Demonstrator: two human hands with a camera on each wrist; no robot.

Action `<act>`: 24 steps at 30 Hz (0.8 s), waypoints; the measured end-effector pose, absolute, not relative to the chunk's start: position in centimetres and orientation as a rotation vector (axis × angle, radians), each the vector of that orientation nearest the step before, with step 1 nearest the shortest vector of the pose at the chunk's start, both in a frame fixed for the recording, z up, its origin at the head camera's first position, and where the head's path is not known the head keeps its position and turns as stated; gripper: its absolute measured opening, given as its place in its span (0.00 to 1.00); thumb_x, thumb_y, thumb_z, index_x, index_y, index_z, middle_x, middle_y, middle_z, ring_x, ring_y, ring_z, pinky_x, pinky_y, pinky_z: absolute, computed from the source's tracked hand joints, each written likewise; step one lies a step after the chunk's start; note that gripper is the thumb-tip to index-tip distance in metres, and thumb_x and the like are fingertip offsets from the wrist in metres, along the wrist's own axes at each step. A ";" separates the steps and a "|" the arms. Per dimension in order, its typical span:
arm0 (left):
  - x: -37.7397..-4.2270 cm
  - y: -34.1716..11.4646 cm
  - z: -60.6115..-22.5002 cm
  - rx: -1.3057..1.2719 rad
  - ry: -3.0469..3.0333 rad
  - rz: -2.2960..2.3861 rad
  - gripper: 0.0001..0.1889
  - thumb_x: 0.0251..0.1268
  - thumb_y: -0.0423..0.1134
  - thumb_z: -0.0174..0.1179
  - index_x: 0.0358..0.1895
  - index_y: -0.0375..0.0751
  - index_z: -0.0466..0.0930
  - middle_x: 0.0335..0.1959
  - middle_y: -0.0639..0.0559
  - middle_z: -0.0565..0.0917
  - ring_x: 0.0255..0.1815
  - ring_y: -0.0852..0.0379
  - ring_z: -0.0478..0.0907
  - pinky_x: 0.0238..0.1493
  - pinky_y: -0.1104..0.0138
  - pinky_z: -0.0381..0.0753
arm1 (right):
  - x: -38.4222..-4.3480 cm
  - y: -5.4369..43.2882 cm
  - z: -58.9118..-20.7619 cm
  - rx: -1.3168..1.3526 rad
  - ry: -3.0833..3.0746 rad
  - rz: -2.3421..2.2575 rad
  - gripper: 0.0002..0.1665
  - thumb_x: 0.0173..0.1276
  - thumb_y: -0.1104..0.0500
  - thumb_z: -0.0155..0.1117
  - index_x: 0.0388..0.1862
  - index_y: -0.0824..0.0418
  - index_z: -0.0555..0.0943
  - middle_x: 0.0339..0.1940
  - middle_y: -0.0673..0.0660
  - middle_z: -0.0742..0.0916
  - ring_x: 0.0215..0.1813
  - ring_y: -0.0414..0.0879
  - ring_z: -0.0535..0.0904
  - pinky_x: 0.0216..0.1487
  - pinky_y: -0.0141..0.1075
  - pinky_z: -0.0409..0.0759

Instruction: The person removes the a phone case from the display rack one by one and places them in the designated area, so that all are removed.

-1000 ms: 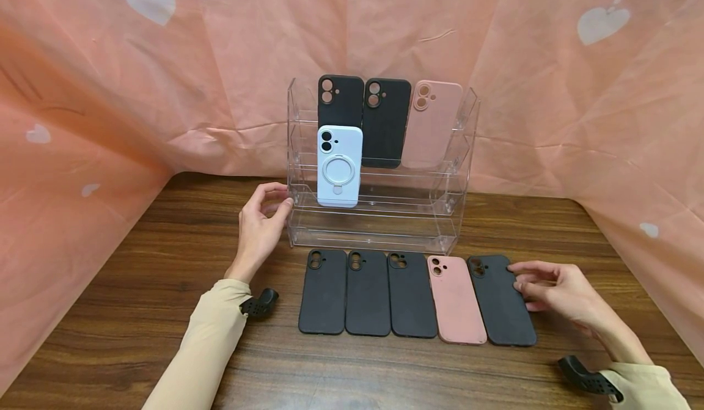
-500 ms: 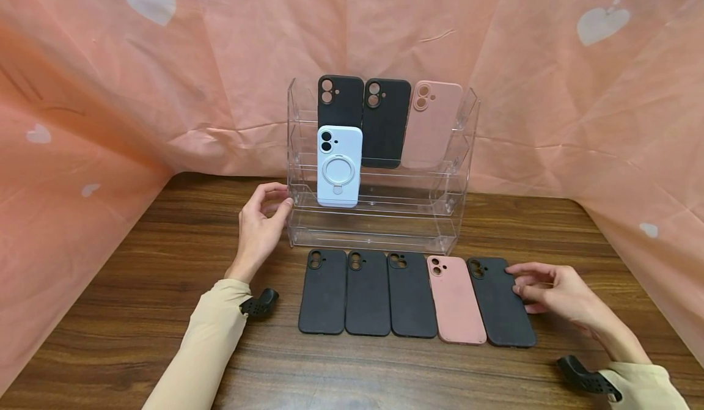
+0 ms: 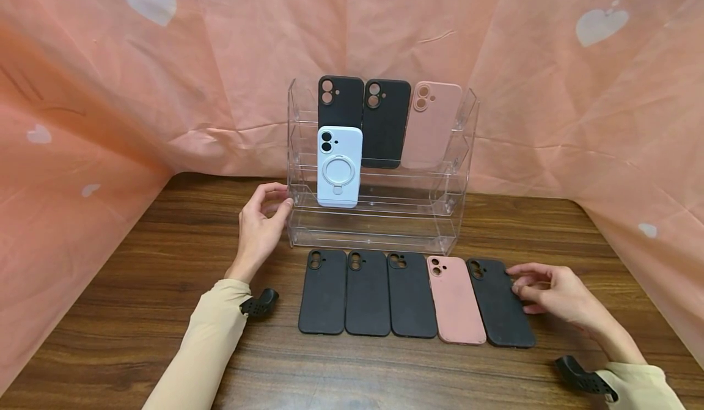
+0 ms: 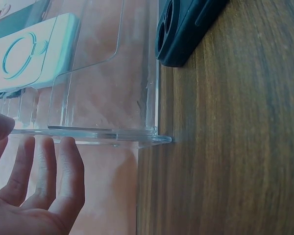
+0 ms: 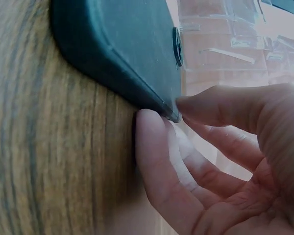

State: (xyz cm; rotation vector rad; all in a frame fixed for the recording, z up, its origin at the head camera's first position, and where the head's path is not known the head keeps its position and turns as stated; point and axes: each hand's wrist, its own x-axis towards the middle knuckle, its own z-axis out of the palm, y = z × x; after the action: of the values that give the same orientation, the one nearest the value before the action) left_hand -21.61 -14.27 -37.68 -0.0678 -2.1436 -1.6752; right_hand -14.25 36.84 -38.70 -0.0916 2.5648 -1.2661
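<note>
In the head view, my left hand [image 3: 263,230] holds the left side of a clear acrylic display rack [image 3: 379,239]. Its thumb lies at the front edge, with the fingertips [image 4: 68,147] against the outer side panel. My right hand [image 3: 561,294] pinches the right long edge of a black phone case [image 3: 503,306], the rightmost in a row on the table. The right wrist view shows the thumb at the case's upper edge and fingers beside and below. Left of it lie a pink phone case [image 3: 455,300] and several black phone cases [image 3: 367,294].
Upper tiers of the rack bear two black phone cases [image 3: 386,123], a pink phone case [image 3: 431,126] and a white phone case [image 3: 339,187] with a ring. The wooden table [image 3: 165,312] has a pink curtain [image 3: 242,62] with white hearts behind and beside it.
The rightmost black case has shifted slightly toward the person, and my right hand has moved slightly left. My left hand has stayed at the rack.
</note>
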 end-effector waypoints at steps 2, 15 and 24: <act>-21.9 -14.5 -38.1 -0.076 -2.138 -1.676 0.14 0.70 0.32 0.64 0.56 0.41 0.81 0.51 0.42 0.86 0.46 0.47 0.87 0.31 0.78 0.84 | -14.2 36.8 -38.8 -0.084 2.587 -1.255 0.24 0.75 0.66 0.60 0.66 0.75 0.74 0.45 0.62 0.87 0.40 0.35 0.84 0.37 0.38 0.91; -22.1 -14.7 -38.4 -0.117 -2.117 -1.674 0.12 0.69 0.35 0.65 0.54 0.43 0.82 0.49 0.44 0.87 0.44 0.49 0.87 0.31 0.76 0.85 | -14.6 36.9 -38.1 -0.140 2.765 -1.396 0.19 0.77 0.62 0.61 0.60 0.74 0.77 0.41 0.32 0.88 0.39 0.34 0.89 0.35 0.38 0.91; -22.1 -14.8 -38.4 -0.112 -2.127 -1.658 0.12 0.70 0.35 0.65 0.54 0.43 0.82 0.49 0.44 0.86 0.44 0.49 0.87 0.31 0.76 0.86 | -15.2 36.1 -37.1 -0.195 2.891 -1.523 0.12 0.74 0.62 0.65 0.54 0.55 0.83 0.39 0.32 0.88 0.39 0.29 0.87 0.33 0.33 0.89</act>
State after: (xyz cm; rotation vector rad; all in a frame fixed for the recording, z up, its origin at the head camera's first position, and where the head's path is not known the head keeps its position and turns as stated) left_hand -22.08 -14.80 -38.43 -0.1125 -2.1270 -1.6582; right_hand -15.25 36.10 -37.05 -0.1952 2.8915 -1.5233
